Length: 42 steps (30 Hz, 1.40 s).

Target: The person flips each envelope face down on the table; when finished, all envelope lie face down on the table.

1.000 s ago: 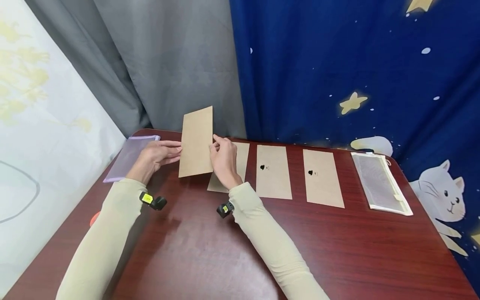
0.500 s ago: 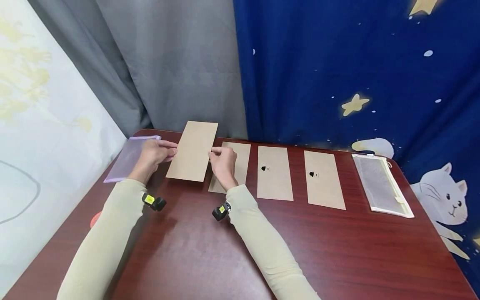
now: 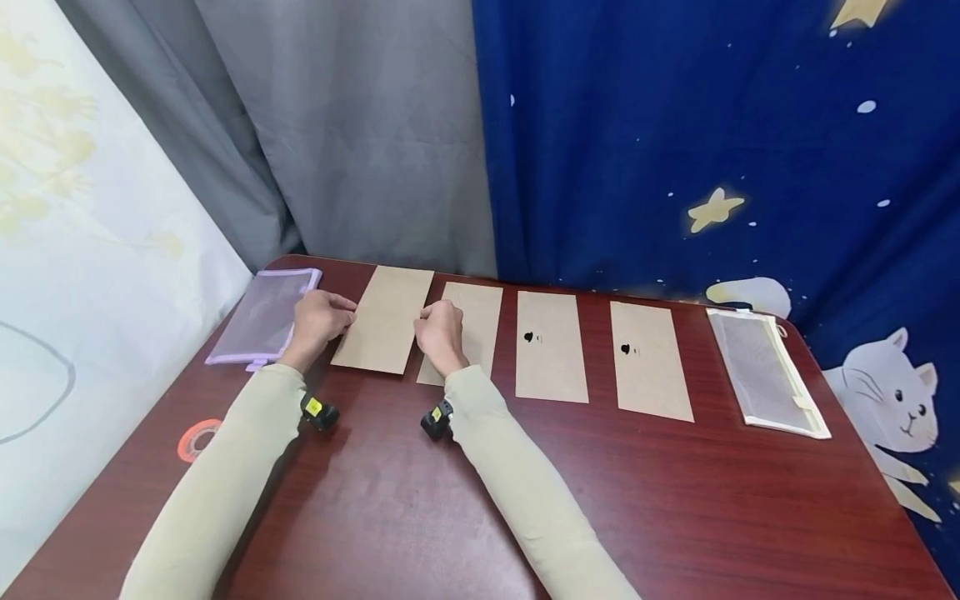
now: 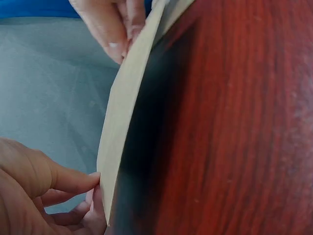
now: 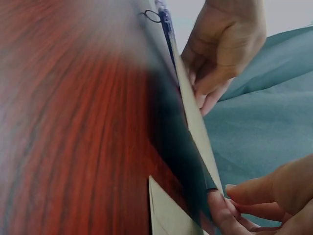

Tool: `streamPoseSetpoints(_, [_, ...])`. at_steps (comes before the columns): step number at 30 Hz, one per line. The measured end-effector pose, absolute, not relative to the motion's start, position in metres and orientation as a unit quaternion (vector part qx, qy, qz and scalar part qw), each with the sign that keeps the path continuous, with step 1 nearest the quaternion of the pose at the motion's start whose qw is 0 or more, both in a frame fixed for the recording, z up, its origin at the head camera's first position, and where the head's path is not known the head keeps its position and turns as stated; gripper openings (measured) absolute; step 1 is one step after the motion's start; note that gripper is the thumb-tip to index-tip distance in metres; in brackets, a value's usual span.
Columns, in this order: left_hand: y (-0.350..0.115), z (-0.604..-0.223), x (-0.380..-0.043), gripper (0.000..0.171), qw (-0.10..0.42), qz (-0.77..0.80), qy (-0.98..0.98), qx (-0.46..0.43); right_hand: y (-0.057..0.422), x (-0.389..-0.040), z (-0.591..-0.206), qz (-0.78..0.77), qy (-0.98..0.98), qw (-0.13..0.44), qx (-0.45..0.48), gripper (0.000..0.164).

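A plain brown kraft-paper envelope [image 3: 384, 321] lies nearly level close over the back left of the table, casting a dark shadow below it in both wrist views. My left hand [image 3: 318, 321] pinches its left long edge between thumb and fingers. On the opposite edge, my right hand [image 3: 441, 333] pinches with thumb and fingertips, as the right wrist view also shows. Just to the right, a second brown envelope [image 3: 480, 321] lies on the table, partly covered by my right hand. Farther right are two more envelopes, one [image 3: 551, 367] beside the other [image 3: 656, 379], each with a small black hat print.
A purple-edged mesh zip pouch [image 3: 258, 321] lies left of my left hand. A white-edged mesh pouch [image 3: 765, 375] lies at the far right. An orange ring [image 3: 187, 443] sits by my left forearm. Curtains [image 3: 375, 150] hang behind the table's back edge.
Both hands have lowered the envelope from a raised, tilted stance to nearly flat over the table, left of the row. The orange ring has come into fuller view.
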<state>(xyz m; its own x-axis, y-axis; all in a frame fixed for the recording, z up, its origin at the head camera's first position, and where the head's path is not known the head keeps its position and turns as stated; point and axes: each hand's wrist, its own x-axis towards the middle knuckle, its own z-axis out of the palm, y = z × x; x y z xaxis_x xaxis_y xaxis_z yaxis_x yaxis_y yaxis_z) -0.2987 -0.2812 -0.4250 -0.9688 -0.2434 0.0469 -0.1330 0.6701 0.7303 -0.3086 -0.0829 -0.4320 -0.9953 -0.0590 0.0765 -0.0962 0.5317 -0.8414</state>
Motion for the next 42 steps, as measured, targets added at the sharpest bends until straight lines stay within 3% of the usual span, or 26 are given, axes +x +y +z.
streamPoseSetpoints(4, [-0.281,-0.429,-0.299,0.022,0.097,-0.335,-0.932,0.095,-0.087,-0.311,-0.432,0.457,-0.888,-0.009,0.047,0.055])
streamPoseSetpoints(18, [-0.275,-0.436,-0.299,0.023,0.127,-0.302,-0.94,0.094,-0.088,-0.319,-0.426,0.422,-0.903,-0.067,0.043,0.06])
streamPoseSetpoints(21, [-0.274,-0.436,-0.296,0.021,0.131,-0.298,-0.94,0.097,-0.081,-0.317,-0.421,0.429,-0.9,-0.062,0.054,0.056])
streamPoseSetpoints(25, [-0.268,-0.43,-0.291,0.024,0.122,-0.306,-0.937,0.112,-0.059,-0.315,-0.414,0.458,-0.886,-0.044,0.06,0.028])
streamPoseSetpoints(26, [-0.264,-0.427,-0.289,0.026,0.114,-0.315,-0.935,0.117,-0.051,-0.315,-0.412,0.48,-0.874,-0.051,0.057,0.024])
streamPoseSetpoints(29, [-0.249,-0.415,-0.285,0.033,0.069,-0.363,-0.922,0.121,-0.023,-0.314,-0.405,0.578,-0.808,-0.109,0.036,0.036])
streamPoseSetpoints(33, [-0.222,-0.403,-0.282,0.04,-0.04,-0.528,-0.843,0.099,0.019,-0.312,-0.399,0.68,-0.708,-0.191,0.011,0.045])
streamPoseSetpoints(37, [-0.203,-0.399,-0.282,0.046,-0.145,-0.631,-0.757,0.087,0.058,-0.306,-0.4,0.71,-0.663,-0.237,-0.008,0.044])
streamPoseSetpoints(42, [-0.19,-0.398,-0.281,0.049,-0.191,-0.633,-0.744,0.096,0.092,-0.298,-0.405,0.75,-0.595,-0.287,-0.036,0.043])
